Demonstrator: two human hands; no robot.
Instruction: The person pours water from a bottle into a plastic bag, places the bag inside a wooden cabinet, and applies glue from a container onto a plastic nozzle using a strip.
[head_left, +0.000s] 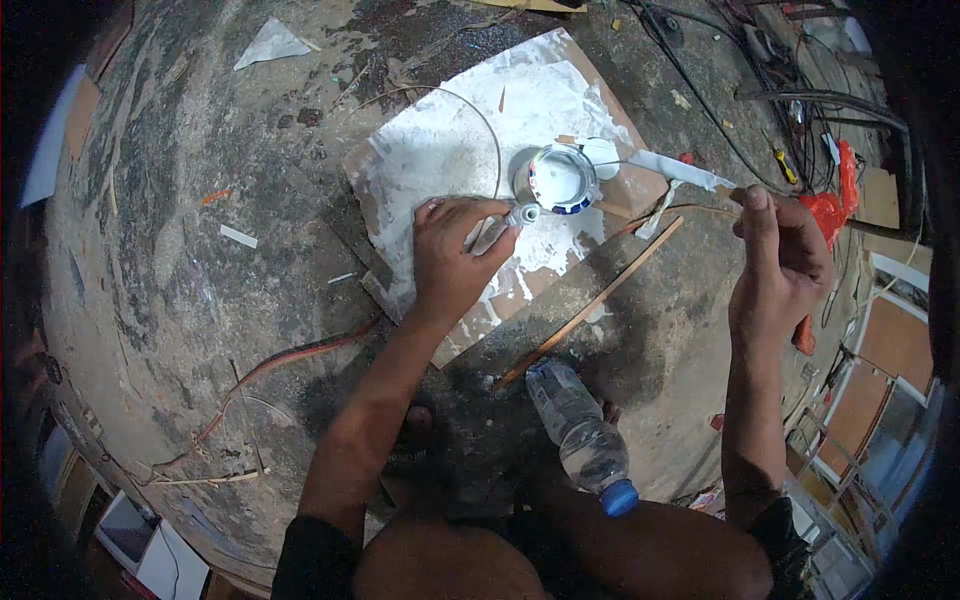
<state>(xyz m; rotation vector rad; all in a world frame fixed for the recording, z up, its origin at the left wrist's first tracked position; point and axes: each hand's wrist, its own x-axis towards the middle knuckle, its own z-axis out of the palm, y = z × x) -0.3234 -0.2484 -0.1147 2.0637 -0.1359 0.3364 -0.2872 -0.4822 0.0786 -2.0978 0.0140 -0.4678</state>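
My left hand (457,245) is closed around a small pale bottle (522,215), its open mouth pointing up and right, just beside a round can (562,180) of white liquid. The can stands on a white-smeared board (430,150). Over to the right, my right hand (782,235) pinches the end of a long white-coated strip (685,172). From the strip a thin part reaches left to the can, where a white round piece (600,153) lies at its rim.
A clear bottle with a blue cap (590,440) lies by my legs. A wooden stick (600,295) rests below the board. At right are a red tool (825,215), a yellow screwdriver (785,167) and black cables (690,90). A reddish hose (275,362) crosses the floor.
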